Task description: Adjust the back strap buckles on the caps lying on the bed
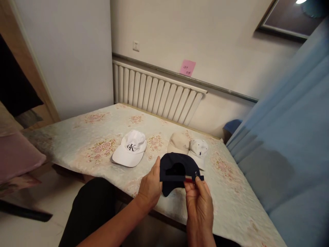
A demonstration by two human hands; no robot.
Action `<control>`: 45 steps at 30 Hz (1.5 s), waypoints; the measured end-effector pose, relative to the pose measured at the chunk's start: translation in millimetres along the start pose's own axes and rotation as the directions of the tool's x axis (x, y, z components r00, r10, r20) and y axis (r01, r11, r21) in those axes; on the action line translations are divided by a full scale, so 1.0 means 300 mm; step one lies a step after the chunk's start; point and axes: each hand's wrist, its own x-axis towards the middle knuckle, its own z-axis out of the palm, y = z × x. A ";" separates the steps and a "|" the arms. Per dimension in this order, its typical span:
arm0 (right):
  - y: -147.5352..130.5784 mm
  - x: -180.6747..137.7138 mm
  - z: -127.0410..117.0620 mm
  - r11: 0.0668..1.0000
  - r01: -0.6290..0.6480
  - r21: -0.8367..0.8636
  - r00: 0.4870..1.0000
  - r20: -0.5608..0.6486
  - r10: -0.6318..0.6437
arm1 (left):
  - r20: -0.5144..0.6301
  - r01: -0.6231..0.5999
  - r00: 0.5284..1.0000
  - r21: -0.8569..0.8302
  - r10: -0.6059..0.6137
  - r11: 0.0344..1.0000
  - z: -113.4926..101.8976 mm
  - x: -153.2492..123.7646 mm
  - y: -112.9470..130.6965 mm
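Note:
A dark navy baseball cap (177, 161) is held up above the near edge of the bed, its back opening and strap facing me. My left hand (151, 185) grips the cap's left side, the thumb along its edge. The strap end by a small metal buckle is pinched between the thumb and fingers of my right hand (199, 197); a bit of red shows there. Beyond the navy cap lie a beige cap (178, 142) and a white cap with a small dark logo (199, 148), both partly hidden by it. To the left rests a white cap with black letters (132, 147).
A floral sheet (77, 144) covers the bed. Behind it a white radiator (154, 91) runs along the wall, with a pink note (187, 68) above. A blue curtain (282, 137) hangs at the right. My dark-clothed knee (92, 202) is by the bed's near edge.

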 end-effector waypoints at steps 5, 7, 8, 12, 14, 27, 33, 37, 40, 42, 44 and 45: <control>0.001 -0.001 0.004 0.999 0.007 -0.031 1.000 0.012 -0.006 | -0.044 -0.022 0.999 -0.046 0.020 0.999 0.017 -0.002 -0.024; 0.003 -0.002 0.002 0.999 0.020 -0.049 1.000 0.016 -0.019 | -0.059 -0.046 0.997 -0.056 0.043 0.997 0.024 -0.004 -0.037; 0.004 -0.002 0.001 0.998 0.024 -0.059 1.000 0.016 -0.023 | -0.068 -0.063 0.996 -0.059 0.059 0.996 0.027 -0.006 -0.043; 0.008 -0.003 -0.007 0.996 0.020 -0.086 1.000 -0.009 -0.021 | -0.087 -0.108 0.991 -0.064 0.102 0.992 0.030 -0.011 -0.058; 0.008 -0.003 -0.012 0.996 0.022 -0.091 1.000 -0.014 -0.024 | -0.088 -0.110 0.991 -0.067 0.104 0.992 0.030 -0.013 -0.061; 0.011 -0.011 -0.019 0.995 0.036 -0.088 0.998 -0.051 -0.041 | -0.097 -0.136 0.987 -0.059 0.130 0.989 0.037 -0.012 -0.072; 0.006 -0.007 -0.023 0.993 0.024 -0.112 0.998 -0.058 -0.031 | -0.106 -0.145 0.985 -0.060 0.138 0.988 0.039 -0.018 -0.078; 0.006 -0.004 -0.030 0.995 0.022 -0.101 0.996 -0.079 -0.030 | -0.112 -0.144 0.984 -0.053 0.137 0.988 0.040 -0.018 -0.082; 0.000 -0.006 -0.026 0.995 0.028 -0.092 0.997 -0.073 -0.035 | -0.083 -0.147 0.986 -0.037 0.144 0.988 0.035 -0.018 -0.076; -0.004 -0.009 -0.021 0.995 0.040 -0.089 0.997 -0.064 -0.046 | -0.061 -0.161 0.985 -0.018 0.159 0.987 0.030 -0.018 -0.070; -0.006 -0.011 -0.017 0.995 0.052 -0.090 0.997 -0.058 -0.057 | -0.055 -0.197 0.979 0.008 0.197 0.980 0.026 -0.018 -0.064; -0.006 -0.011 -0.016 0.994 0.056 -0.091 0.996 -0.059 -0.062 | -0.061 -0.220 0.973 0.028 0.222 0.975 0.023 -0.019 -0.060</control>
